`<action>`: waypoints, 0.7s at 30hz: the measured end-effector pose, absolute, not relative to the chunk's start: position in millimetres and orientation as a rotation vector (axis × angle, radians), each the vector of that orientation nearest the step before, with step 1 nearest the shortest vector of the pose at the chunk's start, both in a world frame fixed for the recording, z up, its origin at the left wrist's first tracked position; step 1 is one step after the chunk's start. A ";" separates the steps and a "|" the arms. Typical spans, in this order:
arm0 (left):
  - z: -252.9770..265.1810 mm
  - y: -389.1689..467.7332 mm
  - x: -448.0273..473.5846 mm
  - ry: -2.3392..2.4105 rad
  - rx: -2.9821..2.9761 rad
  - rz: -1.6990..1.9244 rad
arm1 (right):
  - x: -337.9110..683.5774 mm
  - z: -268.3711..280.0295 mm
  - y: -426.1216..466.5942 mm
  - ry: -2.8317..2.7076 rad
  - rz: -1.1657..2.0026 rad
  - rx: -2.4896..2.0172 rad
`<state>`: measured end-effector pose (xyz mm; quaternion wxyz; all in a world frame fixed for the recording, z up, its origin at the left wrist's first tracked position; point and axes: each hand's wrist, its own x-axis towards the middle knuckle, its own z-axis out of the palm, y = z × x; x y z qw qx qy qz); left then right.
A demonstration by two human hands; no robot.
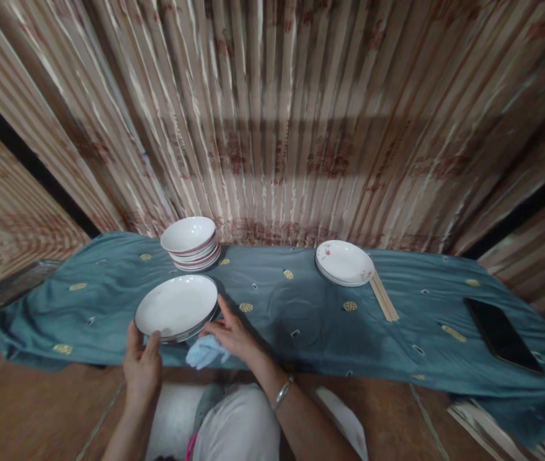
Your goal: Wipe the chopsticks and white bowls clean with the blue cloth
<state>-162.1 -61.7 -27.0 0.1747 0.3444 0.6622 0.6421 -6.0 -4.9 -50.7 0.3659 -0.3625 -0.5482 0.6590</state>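
A stack of large white plates [178,307] with dark rims sits at the front left of the cloth-covered table. My left hand [143,358] grips the left front edge of the stack, thumb at the rim and the other fingers partly hidden. On the right side, my right hand [228,330] has a light blue cloth [206,352] bunched under its fingers. Its index finger stretches along the right rim of the plates. Behind them rises a stack of white bowls [189,235] with reddish bands.
Toward the right stand smaller floral plates [344,262], with wooden chopsticks [383,296] against them. A black phone [501,333] lies near the right end of the green tablecloth [272,333]. A pleated patterned curtain [272,128] hangs right behind the table.
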 end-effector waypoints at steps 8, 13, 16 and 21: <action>-4.3 -64.7 -151.3 1.879 0.809 1.837 | -4.8 -42.7 -10.0 -1.254 1.796 -0.864; 2.3 -67.1 -147.1 1.871 0.780 1.864 | -7.0 -40.8 -13.3 -1.192 1.838 -0.854; 3.2 -67.9 -144.3 1.833 0.791 1.901 | -7.5 -40.1 -14.4 -1.184 1.852 -0.854; 7.2 -67.5 -141.2 1.735 0.777 1.956 | -4.6 -34.9 -15.7 -1.233 1.831 -0.884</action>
